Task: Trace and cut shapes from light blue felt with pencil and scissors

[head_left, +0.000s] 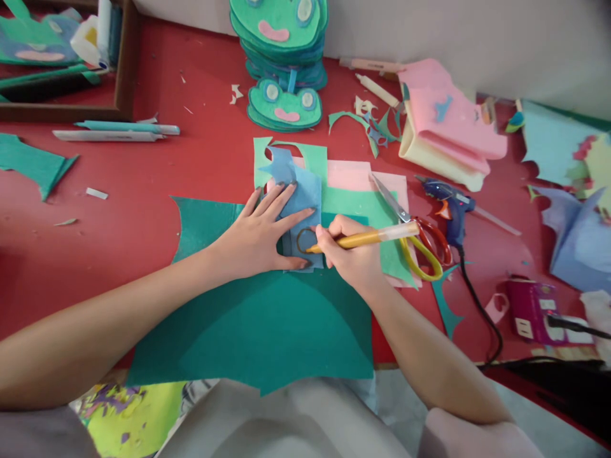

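My left hand (267,235) lies with its fingers spread on a piece of blue felt (308,191), holding nothing. My right hand (351,251) is closed round a yellow-brown pen (367,238), whose tip touches the blue felt beside a dark round outline. Thumb and forefinger of my left hand frame that outline. Under the blue piece are light green felt (315,159), pink felt (348,172) and a large dark green felt sheet (258,331) that reaches over the table's front edge.
Scissors (422,245) with red and yellow handles lie open at the right, near a blue glue gun (451,207). Stacked green frog faces (285,105) stand at the back. A wooden tray (125,70) is at the far left, a purple power socket box (532,312) at the right.
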Available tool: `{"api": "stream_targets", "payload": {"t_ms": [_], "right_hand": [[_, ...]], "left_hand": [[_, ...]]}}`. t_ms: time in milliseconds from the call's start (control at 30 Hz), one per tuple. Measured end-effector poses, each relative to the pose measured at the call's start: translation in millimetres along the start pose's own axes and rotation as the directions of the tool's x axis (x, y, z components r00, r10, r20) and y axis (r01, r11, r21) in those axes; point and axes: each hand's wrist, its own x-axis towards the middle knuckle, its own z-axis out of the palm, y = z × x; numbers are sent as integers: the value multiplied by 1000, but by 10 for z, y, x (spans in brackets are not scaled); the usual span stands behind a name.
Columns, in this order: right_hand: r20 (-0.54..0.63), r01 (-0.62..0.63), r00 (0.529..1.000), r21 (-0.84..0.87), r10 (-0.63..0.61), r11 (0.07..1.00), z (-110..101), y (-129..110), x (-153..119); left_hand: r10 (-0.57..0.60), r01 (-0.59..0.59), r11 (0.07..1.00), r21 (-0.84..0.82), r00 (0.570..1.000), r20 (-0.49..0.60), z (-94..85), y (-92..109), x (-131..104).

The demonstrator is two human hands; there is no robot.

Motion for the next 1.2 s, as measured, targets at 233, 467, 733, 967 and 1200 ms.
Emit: {"api": "stream_targets", "payload": {"t_ms": [233, 467, 733, 967, 1200], "right_hand": [[-46, 24, 999, 15, -23, 1000, -3, 48, 8], [-281, 5, 959, 168, 44, 986, -124, 102, 53], [-195, -43, 979, 103, 63, 994, -38, 69, 78], [-102, -52, 993, 30, 55, 998, -33, 91, 79], [-57, -14, 998, -41, 12, 999, -31, 77, 99]], "left_hand": [[0, 0, 1000, -4, 1000, 1, 6, -6, 2], [1, -1, 1000, 8, 1000, -3, 6, 1, -4], [-3, 3, 1000, 14, 1000, 4, 18, -11, -3], [0, 0, 1000, 17, 1000, -3, 15, -9, -8], [-2, 2, 1000, 13, 1000, 1, 4, -3, -4]]}}
